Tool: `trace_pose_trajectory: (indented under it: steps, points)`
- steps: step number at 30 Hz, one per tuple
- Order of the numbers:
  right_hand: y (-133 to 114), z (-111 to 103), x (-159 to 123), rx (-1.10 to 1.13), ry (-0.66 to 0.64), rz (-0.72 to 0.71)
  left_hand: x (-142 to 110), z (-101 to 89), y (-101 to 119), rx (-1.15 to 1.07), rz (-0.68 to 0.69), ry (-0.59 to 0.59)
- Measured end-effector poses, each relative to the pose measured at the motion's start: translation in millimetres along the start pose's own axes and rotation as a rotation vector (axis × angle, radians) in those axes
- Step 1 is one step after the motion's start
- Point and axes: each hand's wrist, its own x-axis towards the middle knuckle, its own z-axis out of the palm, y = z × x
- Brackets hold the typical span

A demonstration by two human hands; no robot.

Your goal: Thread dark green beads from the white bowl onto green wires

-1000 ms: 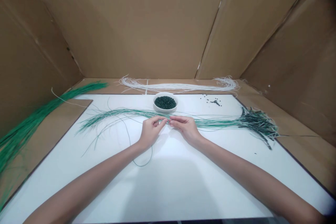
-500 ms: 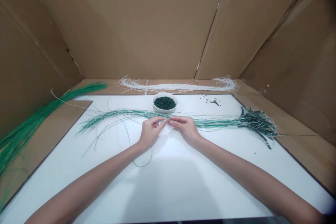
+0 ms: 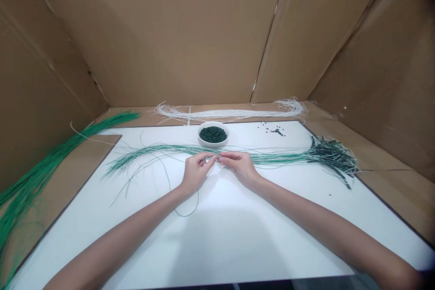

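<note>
My left hand (image 3: 195, 174) and my right hand (image 3: 241, 166) meet fingertip to fingertip just in front of a white bowl (image 3: 213, 145) of dark green beads (image 3: 213, 134). Thumb and forefinger of the left are pinched on a thin green string (image 3: 186, 215), which hangs in a loop below that wrist. The right fingers are pinched too, around a tiny pale piece too small to name. Behind both hands lies a bundle of green strings (image 3: 278, 158), stretched across the white board. Its right end fans out into dark beaded tips (image 3: 335, 156).
White strings (image 3: 231, 113) lie along the back by the cardboard wall (image 3: 163, 45). A thick green string bundle (image 3: 50, 163) is at the left. Loose beads (image 3: 277, 132) are scattered right of the bowl, on the white board (image 3: 217, 244).
The view has tilted and shifted slightly. Both hands keep almost the same place and pinch, with fingertips still close together.
</note>
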Motion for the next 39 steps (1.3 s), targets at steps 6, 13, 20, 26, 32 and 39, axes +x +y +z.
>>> trace_pose_trajectory:
  steps: [6, 13, 20, 26, 32, 39]
  points:
    - [0.2, -0.4, -0.4, 0.021, 0.004, 0.007, -0.4, -0.1, -0.3, 0.046, 0.006, 0.007]
    - [0.4, -0.1, -0.4, 0.032, 0.008, 0.015, 0.4, -0.9, 0.4, 0.071, 0.015, 0.004]
    - [-4.9, 3.1, -3.3, -0.064, 0.02, -0.017, 0.0, -2.1, 1.2, 0.155, 0.087, 0.015]
    - [-4.3, 3.9, -5.4, -0.159, 0.004, -0.068, -1.9, -3.5, 1.8, 0.31, 0.256, 0.019]
    - [0.7, 1.8, -3.5, -0.164, -0.015, -0.074, -1.6, -3.3, 1.6, 0.339, 0.285, -0.01]
    - [0.0, 2.0, -3.2, -0.151, -0.025, -0.085, -1.3, -2.5, -1.1, 0.349, 0.272, -0.019]
